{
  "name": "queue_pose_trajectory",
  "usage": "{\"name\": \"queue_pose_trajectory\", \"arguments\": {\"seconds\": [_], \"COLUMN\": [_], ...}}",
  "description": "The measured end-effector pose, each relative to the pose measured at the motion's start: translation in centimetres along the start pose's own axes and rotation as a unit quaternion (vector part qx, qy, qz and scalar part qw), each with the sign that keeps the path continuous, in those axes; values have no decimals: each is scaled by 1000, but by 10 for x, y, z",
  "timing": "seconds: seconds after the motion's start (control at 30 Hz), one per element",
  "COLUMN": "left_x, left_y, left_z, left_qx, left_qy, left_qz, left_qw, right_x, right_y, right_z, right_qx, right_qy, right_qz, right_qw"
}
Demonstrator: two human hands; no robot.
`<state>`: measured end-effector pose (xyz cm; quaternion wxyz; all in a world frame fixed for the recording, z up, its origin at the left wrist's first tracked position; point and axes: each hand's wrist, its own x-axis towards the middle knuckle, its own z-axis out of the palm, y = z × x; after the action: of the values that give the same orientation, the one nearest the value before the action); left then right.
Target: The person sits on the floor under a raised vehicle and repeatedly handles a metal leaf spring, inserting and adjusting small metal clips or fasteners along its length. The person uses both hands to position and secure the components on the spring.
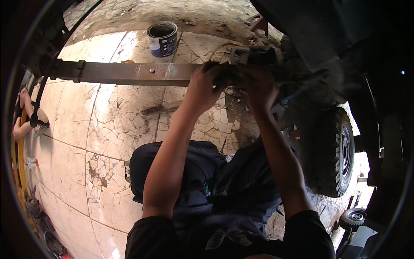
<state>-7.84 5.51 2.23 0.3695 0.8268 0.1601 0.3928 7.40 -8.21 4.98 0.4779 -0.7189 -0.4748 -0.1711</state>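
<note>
Left hand (203, 84) and right hand (262, 88) sit close together at the right-hand part of a long, rusty metal beam (116, 74), with a dark part (226, 77) between them. The left one bends over the beam, its thumb apart from the fingers; the right one lies in shadow, and I cannot tell whether either is closed on anything.

At the far left, bare limbs (26, 103) of another person show beside a yellow bar (20, 159). The beam runs rightward from there across the view, wrapped by a metal clip (79, 71) near its left end and carrying a small bolt head (152, 70) farther along. Below it, a brush-like tool (154, 109) lies on the cracked floor tiles (69, 172) (its bristles are hard to make out). Beyond the beam stands an open paint can (163, 46), upright. The person's dark trousers (177, 168) fill the lower middle, knees bent. A reddish stand (260, 24) shows at the upper right, then a knobbly tyre (338, 151) well below it, and a smaller wheel (353, 218) near the lower right rim.
</note>
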Motion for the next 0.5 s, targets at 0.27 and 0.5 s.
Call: {"name": "queue_pose_trajectory", "arguments": {"seconds": [0.27,0.5], "left_x": [-63,-43], "left_y": [58,30], "left_z": [-20,37], "left_qx": [-19,-164], "left_qy": [-196,-101], "left_qz": [-192,-237], "left_qw": [961,952], "right_x": [-121,-96], "right_y": [0,8], "right_z": [-16,0], "right_qx": [193,385], "right_qy": [0,-12], "right_qz": [274,329], "right_qw": [942,862]}}
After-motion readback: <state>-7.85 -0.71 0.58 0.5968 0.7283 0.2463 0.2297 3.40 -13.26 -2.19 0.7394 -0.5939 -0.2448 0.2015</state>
